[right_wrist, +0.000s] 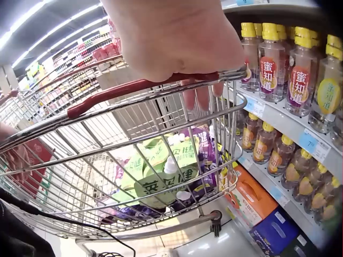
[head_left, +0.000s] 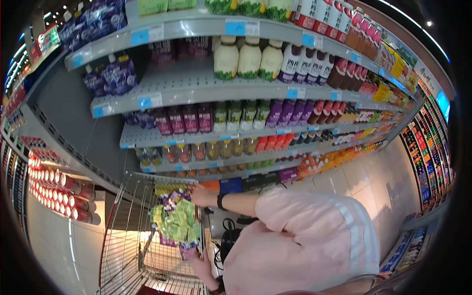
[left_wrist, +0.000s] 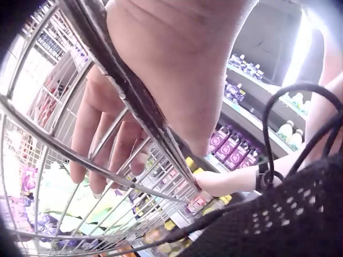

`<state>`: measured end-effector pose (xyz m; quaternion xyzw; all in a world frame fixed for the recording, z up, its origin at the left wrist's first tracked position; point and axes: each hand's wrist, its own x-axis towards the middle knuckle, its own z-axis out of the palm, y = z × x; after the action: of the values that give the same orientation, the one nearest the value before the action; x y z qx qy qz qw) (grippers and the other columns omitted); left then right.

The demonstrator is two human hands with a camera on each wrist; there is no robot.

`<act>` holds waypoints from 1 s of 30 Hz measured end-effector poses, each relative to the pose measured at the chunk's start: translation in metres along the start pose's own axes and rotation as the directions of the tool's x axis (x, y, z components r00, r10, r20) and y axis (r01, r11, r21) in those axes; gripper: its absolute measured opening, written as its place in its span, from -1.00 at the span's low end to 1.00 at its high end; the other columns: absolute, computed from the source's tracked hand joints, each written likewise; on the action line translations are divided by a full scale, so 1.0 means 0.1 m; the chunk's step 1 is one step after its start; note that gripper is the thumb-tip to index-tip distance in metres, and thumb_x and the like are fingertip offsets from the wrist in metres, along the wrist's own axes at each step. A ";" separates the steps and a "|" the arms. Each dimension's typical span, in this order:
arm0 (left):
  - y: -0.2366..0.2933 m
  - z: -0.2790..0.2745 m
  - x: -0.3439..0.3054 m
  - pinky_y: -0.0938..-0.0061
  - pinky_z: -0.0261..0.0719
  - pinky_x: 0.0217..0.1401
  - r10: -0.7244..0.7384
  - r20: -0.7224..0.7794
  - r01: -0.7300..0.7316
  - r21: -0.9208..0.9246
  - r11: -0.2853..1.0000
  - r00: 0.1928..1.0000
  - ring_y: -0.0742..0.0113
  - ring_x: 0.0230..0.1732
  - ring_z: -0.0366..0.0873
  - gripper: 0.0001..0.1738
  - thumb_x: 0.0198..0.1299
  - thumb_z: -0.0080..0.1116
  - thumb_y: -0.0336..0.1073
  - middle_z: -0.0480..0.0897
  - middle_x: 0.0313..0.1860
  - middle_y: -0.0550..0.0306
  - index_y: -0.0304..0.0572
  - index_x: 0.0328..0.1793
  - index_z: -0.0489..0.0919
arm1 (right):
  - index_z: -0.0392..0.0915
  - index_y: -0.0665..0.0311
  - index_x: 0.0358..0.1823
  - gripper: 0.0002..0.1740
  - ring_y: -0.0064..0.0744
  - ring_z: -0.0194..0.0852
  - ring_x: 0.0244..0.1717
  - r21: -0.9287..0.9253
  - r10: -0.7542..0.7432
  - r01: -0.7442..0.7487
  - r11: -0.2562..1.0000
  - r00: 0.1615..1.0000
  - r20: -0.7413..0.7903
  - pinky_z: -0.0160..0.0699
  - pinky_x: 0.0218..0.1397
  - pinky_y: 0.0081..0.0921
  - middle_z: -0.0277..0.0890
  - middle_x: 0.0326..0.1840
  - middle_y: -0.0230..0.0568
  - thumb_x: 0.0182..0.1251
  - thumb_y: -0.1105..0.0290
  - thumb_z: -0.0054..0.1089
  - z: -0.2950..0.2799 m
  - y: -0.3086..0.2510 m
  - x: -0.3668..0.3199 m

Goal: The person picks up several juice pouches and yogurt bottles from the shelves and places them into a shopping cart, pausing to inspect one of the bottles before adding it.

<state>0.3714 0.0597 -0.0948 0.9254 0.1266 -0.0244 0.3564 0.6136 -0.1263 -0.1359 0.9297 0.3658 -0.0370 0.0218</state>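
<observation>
A wire shopping cart (head_left: 147,255) stands in front of the person, holding green packages (head_left: 179,221) and purple packages. My left hand (head_left: 201,268) grips its rim; in the left wrist view that hand (left_wrist: 155,69) lies over the dark bar, fingers down inside the wires. Farther along the same rim, my right hand (head_left: 203,196) grips too, a black band at its wrist. The right wrist view has the right hand (right_wrist: 177,37) over the red-coated bar (right_wrist: 118,93), fingertips showing below it. Neither hand touches the green packages (right_wrist: 166,168).
Shelves (head_left: 196,91) of bottled drinks and pouches run beside the cart. Stacked red-and-white cans (head_left: 59,189) stand at the left, behind a grey shelf end. Tiled floor (head_left: 364,177) shows at the right. Orange and blue boxes (right_wrist: 270,233) sit low by the cart.
</observation>
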 end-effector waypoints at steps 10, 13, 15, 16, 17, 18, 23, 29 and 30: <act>-1.06 0.40 0.15 0.45 0.55 -0.44 -0.463 0.052 0.443 -0.401 0.802 0.885 0.28 -0.33 0.51 -0.50 0.31 -0.06 -0.03 0.59 -0.28 -0.03 -0.35 0.11 0.44 | 0.35 0.43 0.04 -0.49 -0.13 0.39 0.00 0.425 -0.132 0.095 0.900 0.989 0.060 0.12 0.19 -0.24 0.46 -0.08 -0.04 0.42 0.08 -0.28 -0.06 0.31 -0.07; -1.12 0.41 0.12 0.43 0.48 -0.55 -0.476 -0.223 0.438 -0.202 0.876 0.850 0.31 -0.54 0.43 -0.64 0.27 -0.05 -0.19 0.56 -0.42 -0.02 -0.44 -0.14 0.47 | 0.33 0.41 0.09 -0.44 -0.15 0.28 0.15 0.456 -0.230 0.160 0.876 0.968 0.103 0.05 0.26 -0.27 0.39 0.07 -0.02 0.44 0.01 -0.33 -0.10 0.41 -0.07; -1.06 0.45 0.07 0.39 0.41 -0.62 -0.528 -0.294 0.488 -0.203 0.849 0.797 0.31 -0.64 0.38 -0.72 0.23 -0.05 -0.28 0.53 -0.52 -0.03 -0.46 -0.30 0.46 | 0.33 0.39 0.11 -0.44 -0.15 0.23 0.18 0.459 -0.254 0.158 0.874 0.954 0.157 0.01 0.28 -0.23 0.36 0.10 -0.03 0.44 0.02 -0.35 -0.23 0.44 -0.12; -1.03 0.47 0.03 0.37 0.39 -0.63 -0.514 -0.331 0.500 -0.135 0.856 0.791 0.29 -0.66 0.37 -0.74 0.21 -0.05 -0.31 0.51 -0.56 -0.04 -0.46 -0.34 0.43 | 0.32 0.39 0.12 -0.44 -0.16 0.21 0.19 0.453 -0.259 0.158 0.877 0.951 0.171 -0.01 0.29 -0.22 0.35 0.12 -0.04 0.45 0.02 -0.36 -0.24 0.44 -0.12; -0.90 0.39 0.02 0.34 0.36 -0.65 -0.495 -0.366 0.510 -0.061 0.858 0.788 0.27 -0.68 0.36 -0.75 0.18 -0.05 -0.33 0.48 -0.61 -0.05 -0.46 -0.39 0.41 | 0.31 0.38 0.13 -0.44 -0.12 0.20 0.20 0.441 -0.297 0.188 0.877 0.935 0.192 -0.02 0.30 -0.19 0.34 0.12 -0.03 0.45 0.03 -0.38 -0.30 0.46 -0.12; -0.78 0.33 0.02 0.32 0.33 -0.67 -0.471 -0.398 0.519 0.017 0.854 0.788 0.25 -0.70 0.34 -0.77 0.15 -0.05 -0.36 0.46 -0.65 -0.07 -0.46 -0.43 0.39 | 0.42 0.29 -0.05 -0.54 -0.20 0.33 0.05 0.413 -0.246 0.211 0.886 0.969 0.032 0.10 0.17 -0.28 0.43 -0.07 -0.13 0.40 0.04 -0.26 -0.21 0.44 -0.12; -0.81 0.32 -0.02 0.19 0.36 -0.58 -0.423 -0.391 0.480 0.056 0.876 0.817 0.07 -0.69 0.39 -0.73 0.12 0.01 -0.26 0.47 -0.68 -0.10 -0.39 -0.42 0.43 | 0.38 0.31 0.00 -0.51 -0.16 0.33 0.06 0.406 -0.322 0.289 0.867 0.947 0.014 0.09 0.19 -0.26 0.42 -0.02 -0.11 0.41 0.02 -0.31 -0.04 0.49 -0.07; -0.78 0.31 0.02 0.19 0.37 -0.54 -0.423 -0.360 0.488 0.108 0.866 0.831 0.07 -0.66 0.41 -0.72 0.13 0.00 -0.24 0.49 -0.65 -0.12 -0.39 -0.40 0.45 | 0.34 0.35 0.09 -0.47 -0.10 0.27 0.10 0.386 -0.368 0.333 0.861 0.930 0.018 0.06 0.23 -0.22 0.40 0.02 -0.07 0.43 0.03 -0.34 -0.06 0.49 -0.11; -0.79 0.31 0.02 0.18 0.37 -0.54 -0.421 -0.355 0.485 0.113 0.867 0.835 0.07 -0.66 0.42 -0.72 0.13 0.00 -0.24 0.49 -0.64 -0.12 -0.38 -0.40 0.45 | 0.34 0.35 0.10 -0.46 -0.10 0.26 0.11 0.404 -0.342 0.298 0.865 0.939 0.038 0.05 0.24 -0.22 0.39 0.04 -0.06 0.43 0.03 -0.35 -0.09 0.48 -0.11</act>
<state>0.3549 0.0957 -0.1692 0.8909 0.3957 0.0288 0.2210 0.6388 -0.1687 -0.1256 0.8379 0.4985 -0.1629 -0.1514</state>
